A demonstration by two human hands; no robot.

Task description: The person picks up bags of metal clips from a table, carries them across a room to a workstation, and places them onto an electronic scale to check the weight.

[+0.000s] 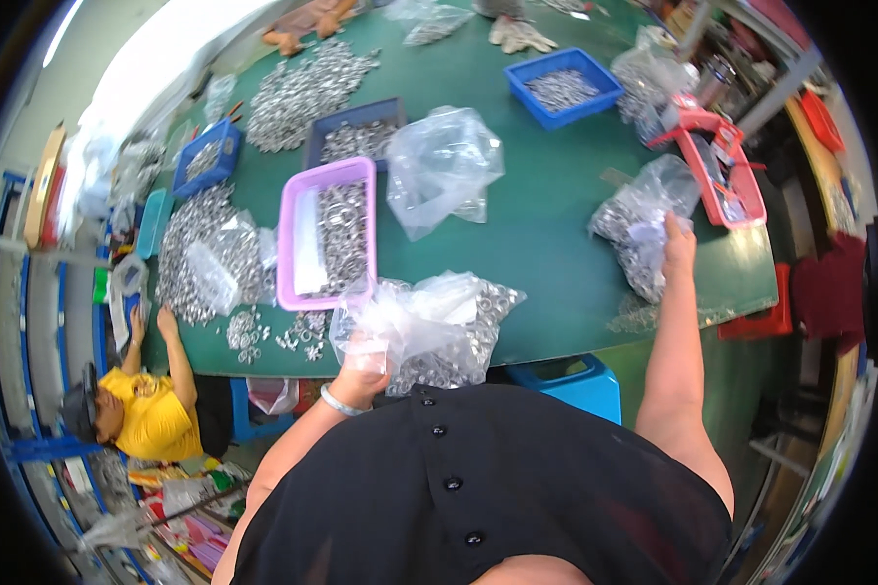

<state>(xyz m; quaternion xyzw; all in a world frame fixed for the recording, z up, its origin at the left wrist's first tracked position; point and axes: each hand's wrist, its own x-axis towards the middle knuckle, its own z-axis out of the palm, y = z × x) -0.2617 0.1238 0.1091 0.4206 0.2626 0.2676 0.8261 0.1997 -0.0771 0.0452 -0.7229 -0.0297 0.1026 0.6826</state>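
My left hand (pixel 366 363), with a bracelet at the wrist, grips the bunched plastic of a clear bag of metal rings (pixel 449 336) at the table's near edge. Part of its fingers is hidden behind the plastic. Out to the right, my right hand (pixel 679 246) is closed on the side of a second clear bag of metal parts (pixel 634 229), which rests on the green table (pixel 546 263). Between the hands and farther back lies a large, puffed-up clear bag (pixel 444 166). Just beyond my left hand stands a pink bin (pixel 285 239) of small metal rings.
Loose metal parts (pixel 307 93) lie heaped at the far left. Blue bins (pixel 554 119) and a pink basket (pixel 749 195) stand on the table. A person in a yellow shirt (pixel 161 419) sits at the left edge. A blue stool (pixel 595 385) is below the near edge.
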